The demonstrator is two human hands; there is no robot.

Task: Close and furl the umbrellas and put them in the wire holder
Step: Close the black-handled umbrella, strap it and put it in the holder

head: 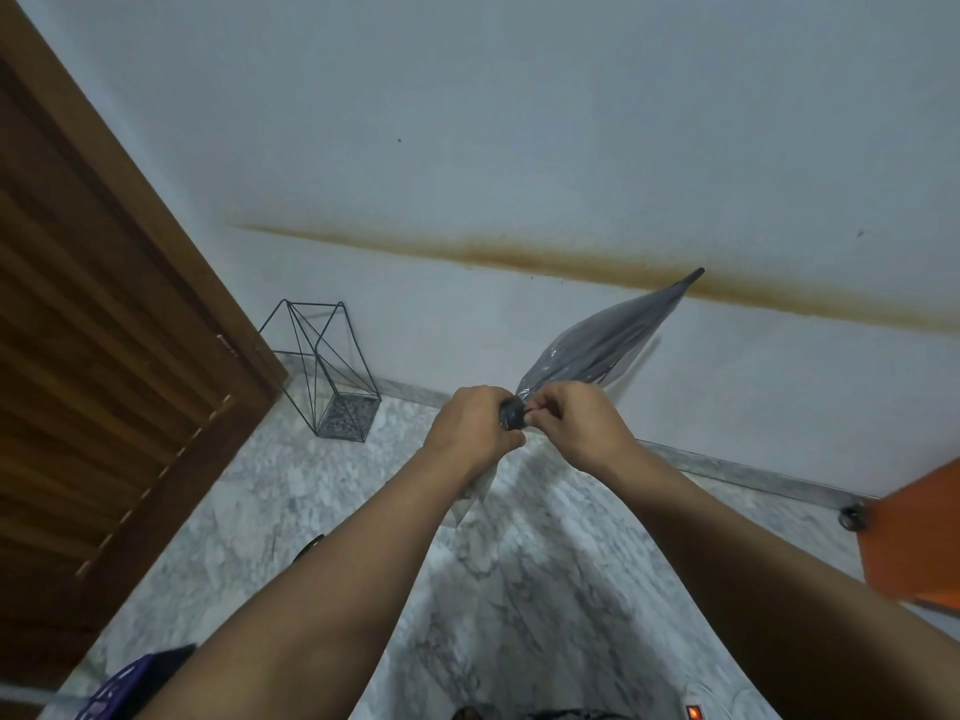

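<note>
Umbrella (597, 348), clear-grey and folded shut, is held in the air by both hands, its dark tip pointing up and away toward the wall (519, 122) with its rust-brown stain (571, 262). Left hand (470, 426) is curled round the gathered lower end of the canopy; right hand (576, 420), just beside it, pinches something small and dark at the same spot, fingers bent tight. A loose clear edge of the canopy hangs below the left wrist. Wire holder (327, 371), a black geometric frame, stands on the marble floor (260, 511) left of the umbrella and well apart from it, close to the wall and beside the brown louvred door (104, 356). Right of the umbrella, at the frame's edge, sits an orange panel (919, 532)
</note>
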